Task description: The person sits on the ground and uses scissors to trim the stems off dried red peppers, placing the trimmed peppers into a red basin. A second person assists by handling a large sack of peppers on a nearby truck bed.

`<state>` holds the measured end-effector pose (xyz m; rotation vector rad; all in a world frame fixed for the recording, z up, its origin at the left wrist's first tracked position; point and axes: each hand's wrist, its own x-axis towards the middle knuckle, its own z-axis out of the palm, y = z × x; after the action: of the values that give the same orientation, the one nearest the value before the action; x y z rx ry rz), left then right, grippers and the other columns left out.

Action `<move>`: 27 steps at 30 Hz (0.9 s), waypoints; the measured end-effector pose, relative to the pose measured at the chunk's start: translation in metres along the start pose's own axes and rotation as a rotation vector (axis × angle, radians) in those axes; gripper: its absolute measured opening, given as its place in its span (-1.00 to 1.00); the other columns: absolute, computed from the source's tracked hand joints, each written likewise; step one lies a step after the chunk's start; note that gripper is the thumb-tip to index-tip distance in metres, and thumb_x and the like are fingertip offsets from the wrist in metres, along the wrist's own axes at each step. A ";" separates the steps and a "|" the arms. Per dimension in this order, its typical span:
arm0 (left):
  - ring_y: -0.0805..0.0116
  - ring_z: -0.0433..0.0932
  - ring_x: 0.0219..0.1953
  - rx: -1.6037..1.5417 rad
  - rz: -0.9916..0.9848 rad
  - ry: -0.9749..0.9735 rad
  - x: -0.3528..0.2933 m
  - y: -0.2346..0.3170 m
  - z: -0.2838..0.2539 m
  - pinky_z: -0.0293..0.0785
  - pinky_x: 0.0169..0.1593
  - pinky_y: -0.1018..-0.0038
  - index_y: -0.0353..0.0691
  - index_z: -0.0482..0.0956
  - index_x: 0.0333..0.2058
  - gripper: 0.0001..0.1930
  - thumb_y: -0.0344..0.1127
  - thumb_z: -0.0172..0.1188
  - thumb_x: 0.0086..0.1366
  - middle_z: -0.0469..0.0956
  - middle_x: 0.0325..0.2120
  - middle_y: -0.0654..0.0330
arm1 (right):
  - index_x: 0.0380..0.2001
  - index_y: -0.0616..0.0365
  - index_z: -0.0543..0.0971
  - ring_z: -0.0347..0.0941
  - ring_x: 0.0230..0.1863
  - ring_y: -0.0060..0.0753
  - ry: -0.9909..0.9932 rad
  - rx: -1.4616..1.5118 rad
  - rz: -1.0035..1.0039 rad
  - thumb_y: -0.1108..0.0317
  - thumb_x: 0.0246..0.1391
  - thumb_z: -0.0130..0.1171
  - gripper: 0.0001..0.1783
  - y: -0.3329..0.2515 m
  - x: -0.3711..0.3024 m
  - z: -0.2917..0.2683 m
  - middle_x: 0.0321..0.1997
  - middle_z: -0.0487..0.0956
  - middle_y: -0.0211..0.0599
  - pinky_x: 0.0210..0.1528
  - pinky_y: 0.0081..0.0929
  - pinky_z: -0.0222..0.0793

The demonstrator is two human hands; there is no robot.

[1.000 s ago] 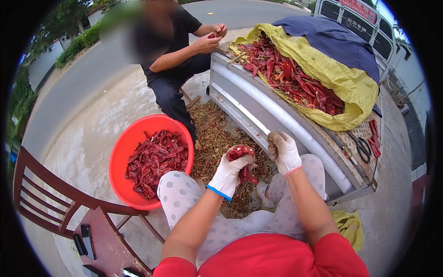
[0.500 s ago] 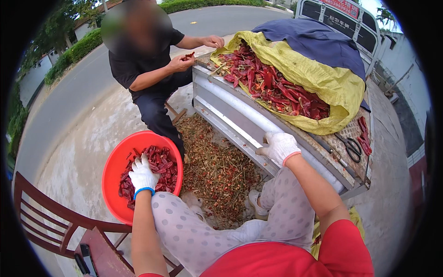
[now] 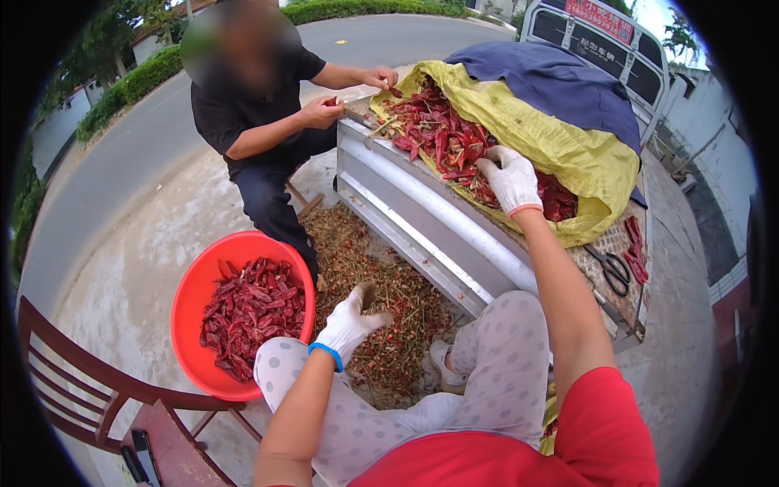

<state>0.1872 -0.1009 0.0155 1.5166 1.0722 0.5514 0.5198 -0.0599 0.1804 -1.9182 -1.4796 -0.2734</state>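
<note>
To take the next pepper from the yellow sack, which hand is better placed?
Probably the right hand: it is at the peppers in the yellow sack. The left hand is open above the scraps, away from the sack.

Outdoor roadside, grey road (image 3: 398, 39), green hedge (image 3: 143, 84), parked truck (image 3: 406, 195)

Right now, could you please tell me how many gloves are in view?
2: one glove on the left hand, above the scraps; one on the right hand, at the peppers in the yellow sack. No others show.

Right hand (image 3: 513, 180) now at peppers (image 3: 442, 138)
</note>
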 end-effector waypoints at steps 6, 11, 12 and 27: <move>0.33 0.40 0.12 -0.657 0.162 -0.079 -0.001 0.018 0.038 0.43 0.11 0.40 -0.30 0.24 0.27 -0.28 -0.35 0.32 0.15 0.43 0.09 0.07 | -0.30 0.22 0.65 0.60 -0.32 -0.10 -0.339 0.470 0.124 0.16 0.00 0.29 -0.67 -0.062 -0.121 -0.007 -0.40 0.62 0.01 -0.19 -0.32 0.47; 0.49 0.54 -0.23 -0.800 0.073 -0.104 -0.007 0.031 0.070 0.48 -0.19 0.51 -0.24 0.42 0.11 -0.59 -0.31 0.18 0.30 0.56 -0.18 0.28 | -0.25 0.18 0.63 0.61 -0.25 0.00 -0.419 0.512 0.154 0.20 0.05 0.24 -0.71 -0.070 -0.193 0.016 -0.33 0.64 0.00 -0.18 -0.25 0.51; 0.48 0.54 -0.25 -0.770 0.126 -0.085 -0.005 0.033 0.073 0.49 -0.22 0.52 -0.24 0.43 0.09 -0.61 -0.32 0.18 0.31 0.56 -0.19 0.26 | -0.23 0.17 0.63 0.61 -0.23 0.03 -0.406 0.521 0.108 0.22 0.07 0.22 -0.72 -0.067 -0.196 0.021 -0.31 0.64 0.00 -0.17 -0.24 0.51; 0.62 0.45 -0.33 -0.704 0.082 -0.080 -0.007 0.018 0.080 0.41 -0.25 0.66 -0.32 0.46 0.06 -0.68 -0.42 0.03 0.35 0.52 -0.29 0.34 | -0.27 0.18 0.65 0.58 -0.29 -0.08 -0.258 0.358 -0.368 0.28 0.01 0.30 -0.76 -0.064 -0.183 -0.005 -0.30 0.61 -0.12 -0.19 -0.30 0.51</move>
<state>0.2554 -0.1474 0.0142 0.9506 0.6496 0.8145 0.4025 -0.1968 0.1090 -1.4307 -1.9068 0.0798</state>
